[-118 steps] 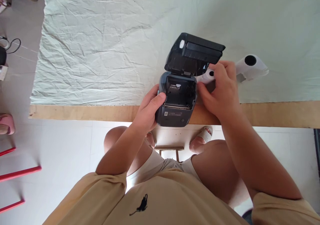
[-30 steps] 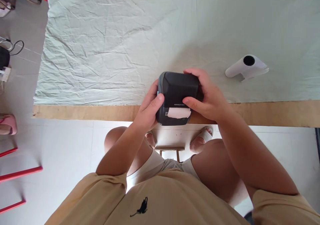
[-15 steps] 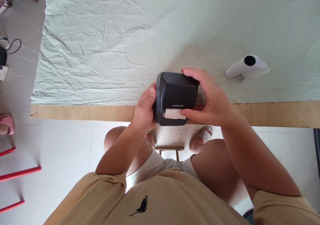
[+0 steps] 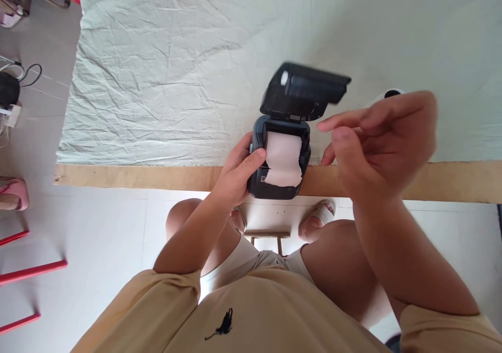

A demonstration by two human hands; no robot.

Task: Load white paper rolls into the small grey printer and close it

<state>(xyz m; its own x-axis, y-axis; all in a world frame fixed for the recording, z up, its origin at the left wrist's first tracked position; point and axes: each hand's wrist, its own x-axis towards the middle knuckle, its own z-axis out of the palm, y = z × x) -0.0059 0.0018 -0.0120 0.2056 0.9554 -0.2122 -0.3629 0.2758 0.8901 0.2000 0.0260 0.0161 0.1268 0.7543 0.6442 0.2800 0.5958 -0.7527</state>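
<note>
A small dark label printer point(image 4: 259, 180) sits at the near edge of the table with its lid point(image 4: 304, 92) flipped up. A white paper roll point(image 4: 283, 157) lies in its open bay, the paper's end draped over the front. My left hand point(image 4: 235, 178) grips the printer's left side, thumb on top. My right hand point(image 4: 378, 138) hovers raised to the right of the printer, fingers loosely apart, holding nothing, slightly blurred. A second white paper roll point(image 4: 390, 94) on the cloth is mostly hidden behind that hand.
A wrinkled pale green cloth point(image 4: 176, 65) covers the table, whose bare wooden edge point(image 4: 137, 176) runs along the near side. Cables and a dark object point(image 4: 10, 86) lie on the floor at left, with red frame bars point(image 4: 31, 269) below. My knees are under the table.
The printer's lid, shut half a second ago, has sprung open, exposing the paper roll inside. My right hand has lifted off the lid and moved up and right.
</note>
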